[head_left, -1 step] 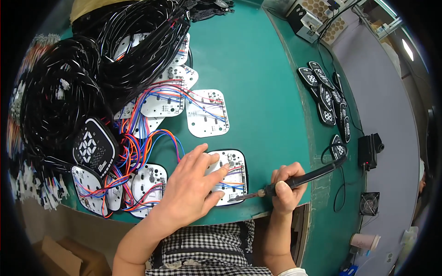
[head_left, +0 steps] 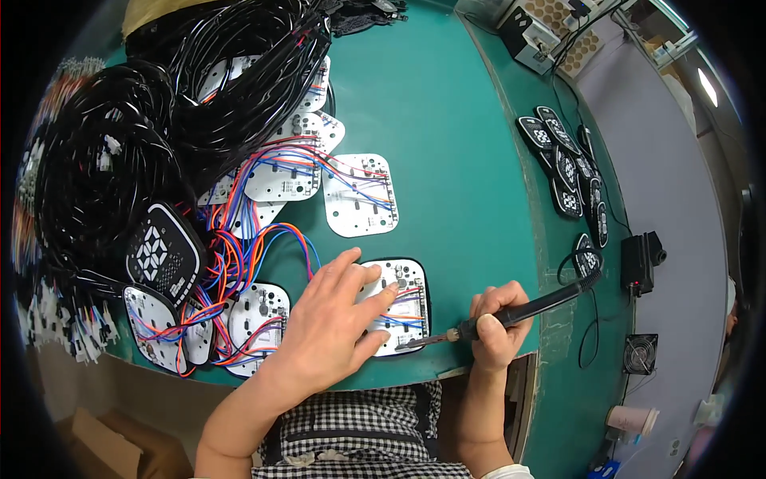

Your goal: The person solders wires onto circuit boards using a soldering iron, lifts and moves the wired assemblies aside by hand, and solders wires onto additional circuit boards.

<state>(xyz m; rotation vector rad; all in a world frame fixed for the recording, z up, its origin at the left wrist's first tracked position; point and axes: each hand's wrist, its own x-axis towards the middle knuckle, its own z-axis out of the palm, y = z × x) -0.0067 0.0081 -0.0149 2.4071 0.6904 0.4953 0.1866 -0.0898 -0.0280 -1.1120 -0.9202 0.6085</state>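
A white circuit board (head_left: pixel 407 275) lies near the table's front edge, red and blue wires running to its right-hand row of pads. Across its left part my left hand (head_left: pixel 331 323) rests with fingers spread, pressing on the board and its wires. My right hand (head_left: pixel 501 323) is closed round a soldering iron (head_left: pixel 531 307). The iron's tip touches or hovers just over the board's lower right corner; I cannot tell which. Another wired white board (head_left: pixel 359 195) lies just beyond, and one more (head_left: pixel 257 319) sits left of my left hand, partly under wires.
Bundles of black cable (head_left: pixel 104 160) heap up at the left, beside a black display panel (head_left: pixel 163 255). Several black panels (head_left: pixel 562 172) lie on the right, near a black box (head_left: pixel 641 262), a small fan (head_left: pixel 641 354) and a cup (head_left: pixel 633 419). The green table (head_left: pixel 447 120) spans the middle.
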